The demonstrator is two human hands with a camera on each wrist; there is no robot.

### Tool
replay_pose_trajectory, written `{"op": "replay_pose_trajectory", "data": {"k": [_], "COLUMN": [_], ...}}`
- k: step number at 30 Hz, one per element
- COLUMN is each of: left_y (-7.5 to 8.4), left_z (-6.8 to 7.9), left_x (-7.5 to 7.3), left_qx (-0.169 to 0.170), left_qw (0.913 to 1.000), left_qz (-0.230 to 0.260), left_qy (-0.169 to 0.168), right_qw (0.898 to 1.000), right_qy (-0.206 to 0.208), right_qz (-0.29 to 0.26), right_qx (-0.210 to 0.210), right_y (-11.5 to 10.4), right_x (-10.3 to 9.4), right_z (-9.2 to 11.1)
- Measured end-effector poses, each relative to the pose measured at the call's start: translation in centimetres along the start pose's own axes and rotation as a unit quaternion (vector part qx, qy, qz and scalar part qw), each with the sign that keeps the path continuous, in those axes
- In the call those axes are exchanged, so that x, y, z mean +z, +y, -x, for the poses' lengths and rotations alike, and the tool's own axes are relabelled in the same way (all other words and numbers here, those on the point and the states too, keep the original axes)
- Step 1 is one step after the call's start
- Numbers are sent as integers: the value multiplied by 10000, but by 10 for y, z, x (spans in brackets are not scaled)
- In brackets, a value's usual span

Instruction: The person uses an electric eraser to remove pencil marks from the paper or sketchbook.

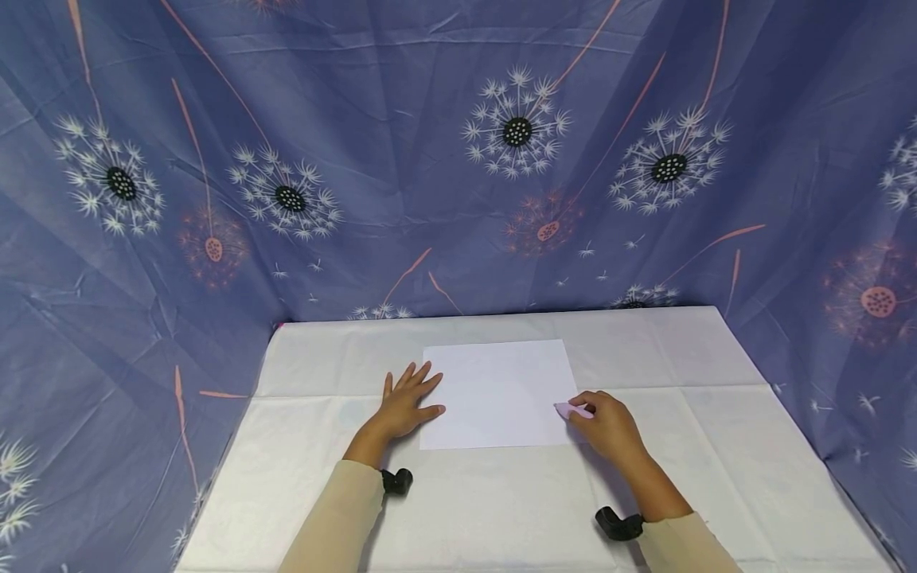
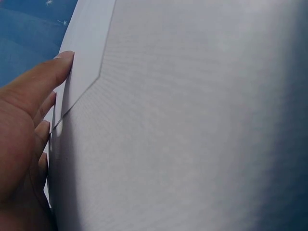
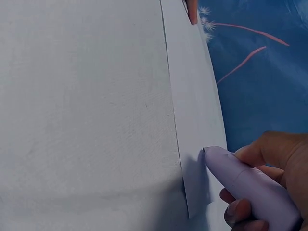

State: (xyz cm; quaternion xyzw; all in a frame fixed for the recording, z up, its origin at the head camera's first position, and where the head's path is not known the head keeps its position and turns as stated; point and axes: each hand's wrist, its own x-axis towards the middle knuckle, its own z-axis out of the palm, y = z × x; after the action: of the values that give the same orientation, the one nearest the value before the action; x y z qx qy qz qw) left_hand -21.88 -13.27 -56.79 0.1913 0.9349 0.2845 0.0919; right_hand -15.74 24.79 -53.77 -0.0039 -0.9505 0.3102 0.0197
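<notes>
A blank white sheet of paper [image 1: 494,398] lies flat on the white-covered table. My left hand [image 1: 408,402] rests at the sheet's left edge with fingers spread; in the left wrist view its thumb [image 2: 60,67] presses on the paper near a corner. At the sheet's right side, my right hand [image 1: 609,422] grips a thick, rounded lavender tool [image 3: 250,185] with a small dark tip. That tip points left and is at the paper's surface near the right edge; whether it touches I cannot tell. The palm hides part of the tool's rear end.
A white cloth [image 1: 501,509] with fold creases covers the table. Behind and on both sides hangs a blue curtain [image 1: 401,159] with dandelion prints. Black devices are strapped to the left wrist [image 1: 397,481] and the right wrist [image 1: 618,525].
</notes>
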Motion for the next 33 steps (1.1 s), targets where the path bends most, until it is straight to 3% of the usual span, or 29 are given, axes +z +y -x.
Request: {"op": "replay_pose_trajectory", "data": {"k": [16, 33], "left_y": [0, -1], "left_z": [0, 1], "left_x": [-1, 1], "left_qx": [-127, 5], "left_qw": [9998, 10000], "left_qz": [-131, -49], "left_qy": [-104, 22], "right_qw": [10000, 9998], "right_qy": [-25, -213], "right_qz": [-4, 25], "right_qx": [4, 35], "right_y": [1, 1], "right_x": [-3, -5], "right_z": [-4, -6]}}
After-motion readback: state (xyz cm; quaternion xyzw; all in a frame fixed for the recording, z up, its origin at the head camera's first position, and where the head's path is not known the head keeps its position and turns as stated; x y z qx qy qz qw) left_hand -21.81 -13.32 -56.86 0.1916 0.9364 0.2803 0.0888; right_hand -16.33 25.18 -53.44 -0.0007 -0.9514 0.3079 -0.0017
